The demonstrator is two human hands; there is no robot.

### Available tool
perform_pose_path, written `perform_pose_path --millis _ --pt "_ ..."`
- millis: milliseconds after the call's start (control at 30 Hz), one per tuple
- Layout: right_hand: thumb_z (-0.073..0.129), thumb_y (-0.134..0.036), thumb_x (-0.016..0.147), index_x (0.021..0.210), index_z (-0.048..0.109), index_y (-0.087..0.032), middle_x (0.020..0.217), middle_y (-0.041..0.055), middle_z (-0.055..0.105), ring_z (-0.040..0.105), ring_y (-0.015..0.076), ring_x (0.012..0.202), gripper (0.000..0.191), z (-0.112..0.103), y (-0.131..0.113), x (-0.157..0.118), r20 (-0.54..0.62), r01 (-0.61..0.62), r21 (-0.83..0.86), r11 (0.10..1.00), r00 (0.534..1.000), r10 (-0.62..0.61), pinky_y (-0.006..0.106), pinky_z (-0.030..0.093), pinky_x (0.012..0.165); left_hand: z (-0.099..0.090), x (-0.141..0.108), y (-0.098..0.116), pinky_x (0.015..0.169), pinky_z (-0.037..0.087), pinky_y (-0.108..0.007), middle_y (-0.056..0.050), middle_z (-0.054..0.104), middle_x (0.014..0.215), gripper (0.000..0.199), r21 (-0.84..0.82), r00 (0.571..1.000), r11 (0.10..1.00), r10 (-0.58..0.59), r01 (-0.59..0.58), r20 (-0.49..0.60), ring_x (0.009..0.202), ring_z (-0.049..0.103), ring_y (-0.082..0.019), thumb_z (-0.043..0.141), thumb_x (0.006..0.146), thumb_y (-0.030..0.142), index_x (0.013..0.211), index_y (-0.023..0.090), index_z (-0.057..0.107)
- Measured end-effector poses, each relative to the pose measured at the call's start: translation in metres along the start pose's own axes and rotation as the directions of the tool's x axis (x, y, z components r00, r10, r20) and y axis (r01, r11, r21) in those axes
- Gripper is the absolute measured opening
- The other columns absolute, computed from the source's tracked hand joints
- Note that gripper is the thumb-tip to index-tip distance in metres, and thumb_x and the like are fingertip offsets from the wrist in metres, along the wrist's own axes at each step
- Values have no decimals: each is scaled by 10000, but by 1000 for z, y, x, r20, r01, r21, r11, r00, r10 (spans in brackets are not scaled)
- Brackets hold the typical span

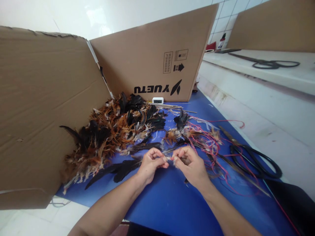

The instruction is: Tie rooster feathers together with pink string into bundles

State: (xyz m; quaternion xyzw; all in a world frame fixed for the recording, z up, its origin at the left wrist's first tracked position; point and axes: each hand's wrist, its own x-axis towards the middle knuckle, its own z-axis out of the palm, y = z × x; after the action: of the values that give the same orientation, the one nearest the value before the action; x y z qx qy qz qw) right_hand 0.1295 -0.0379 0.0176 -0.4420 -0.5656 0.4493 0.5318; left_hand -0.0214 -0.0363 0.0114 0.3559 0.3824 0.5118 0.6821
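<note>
My left hand [152, 164] is closed in a pinch on whitish, fluffy feather bases, low over the blue table [157, 203]. Close by on its right, my right hand [191, 165] pinches the same small bundle, and a bit of pink shows at its fingertips. Long black feathers [125, 169] reach out to the left from behind my left hand; I cannot tell whether they are held or lying down. A heap of brown and black feathers [115, 131] spreads to the left. Tangled pink string [209, 144] lies beyond my right hand among loose feathers.
Large black-handled scissors [258, 160] lie at the right edge of the table. Cardboard panels [147, 59] stand behind and at the left [44, 111]. A small white digital display [157, 100] and thin sticks [172, 106] sit at the back. More scissors [270, 63] rest on the right ledge.
</note>
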Motion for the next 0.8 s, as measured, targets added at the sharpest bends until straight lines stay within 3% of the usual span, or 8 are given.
perform_pose_path --millis 233,400,567,633,700,800 --pt "622 -317 744 723 381 -227 718 -10 569 498 93 500 258 -3 -1 3 -33 -19 0 1000 999 19 236 438 476 0 -3 0 645 529 -296 -36 611 782 322 220 986 966 111 -136 121 746 619 -166 694 708 305 958 172 539" --pt "585 -282 776 748 417 -228 779 8 591 570 123 627 178 -3 6 1 34 35 -108 994 999 -31 252 486 600 -2 -6 1 593 491 -247 -88 560 1047 263 525 942 783 300 -332 149 784 592 -164 621 768 327 998 200 611" --pt "540 -277 798 769 464 -231 797 21 615 593 152 706 93 -3 12 -2 93 101 -278 955 993 -78 280 496 691 -3 -6 6 679 432 -263 -59 618 793 155 691 870 545 408 -475 276 749 550 -171 554 825 300 834 201 673" --pt "531 -273 801 778 476 -232 803 23 617 593 157 720 72 -3 12 -2 108 121 -307 944 990 -92 286 494 706 -4 -6 6 672 414 -265 -46 612 714 177 720 857 489 415 -493 304 693 543 -164 527 845 295 801 201 671" --pt "530 -285 806 786 494 -231 785 19 616 591 156 703 68 -4 11 -1 115 101 -301 948 991 -69 281 493 680 -5 -5 4 634 407 -256 -31 599 654 201 739 866 479 404 -473 293 626 538 -152 513 854 309 778 199 663" --pt "545 -330 816 839 528 -228 761 10 618 597 154 686 106 -5 7 1 92 22 -242 970 996 1 271 490 647 -6 -4 1 582 410 -239 -14 583 607 220 735 899 543 384 -406 212 556 533 -134 514 851 345 769 189 646"
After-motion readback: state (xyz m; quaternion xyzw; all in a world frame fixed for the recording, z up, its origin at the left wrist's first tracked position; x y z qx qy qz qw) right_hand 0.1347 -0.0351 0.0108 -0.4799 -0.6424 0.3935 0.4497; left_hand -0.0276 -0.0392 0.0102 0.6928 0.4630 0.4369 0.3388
